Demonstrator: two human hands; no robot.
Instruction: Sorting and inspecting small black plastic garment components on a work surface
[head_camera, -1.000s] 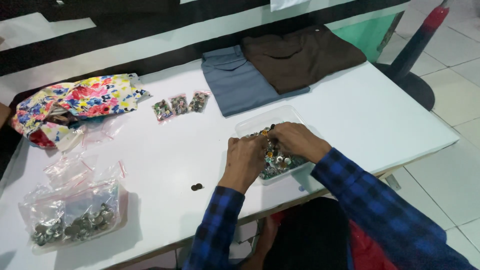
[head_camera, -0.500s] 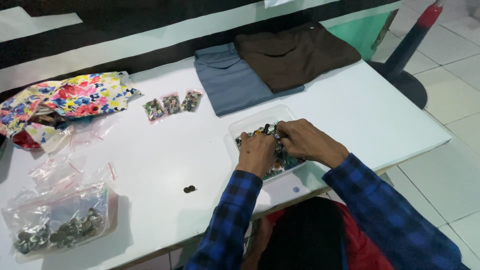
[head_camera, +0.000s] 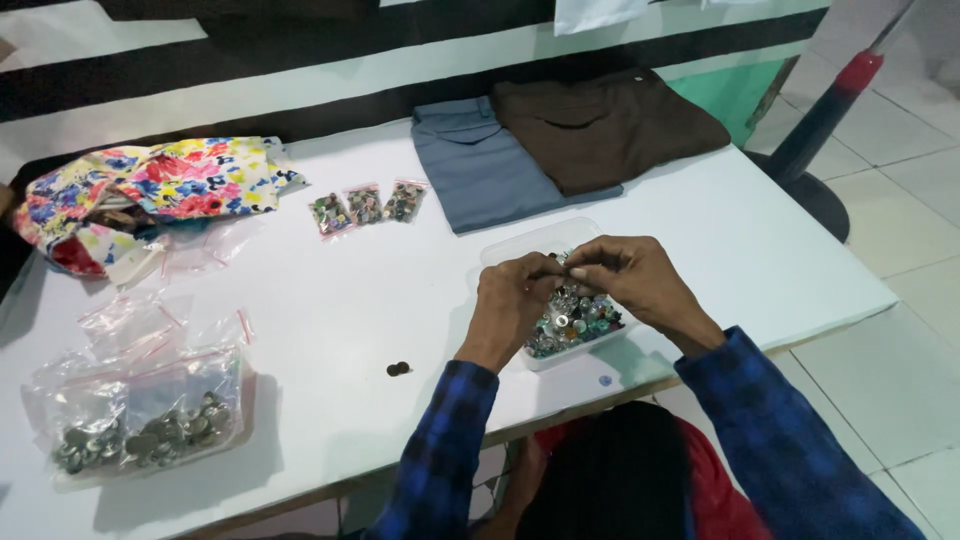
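Observation:
A clear plastic tray (head_camera: 520, 243) on the white table (head_camera: 330, 300) holds several small metal buttons (head_camera: 575, 322). My left hand (head_camera: 512, 300) and my right hand (head_camera: 630, 278) hover over the tray with fingertips pinched together at its middle. A tiny piece seems to sit between the fingers, too small to identify. Both sleeves are blue plaid.
Two loose buttons (head_camera: 398, 369) lie left of the tray. A large clear bag of buttons (head_camera: 150, 425) sits at the near left, three small filled bags (head_camera: 365, 206) further back. Floral cloth (head_camera: 150, 185), folded grey (head_camera: 475, 170) and brown garments (head_camera: 600, 125) lie at the far edge.
Both hands have lifted slightly out of the tray and brought their fingertips together above it. The view has shifted a little.

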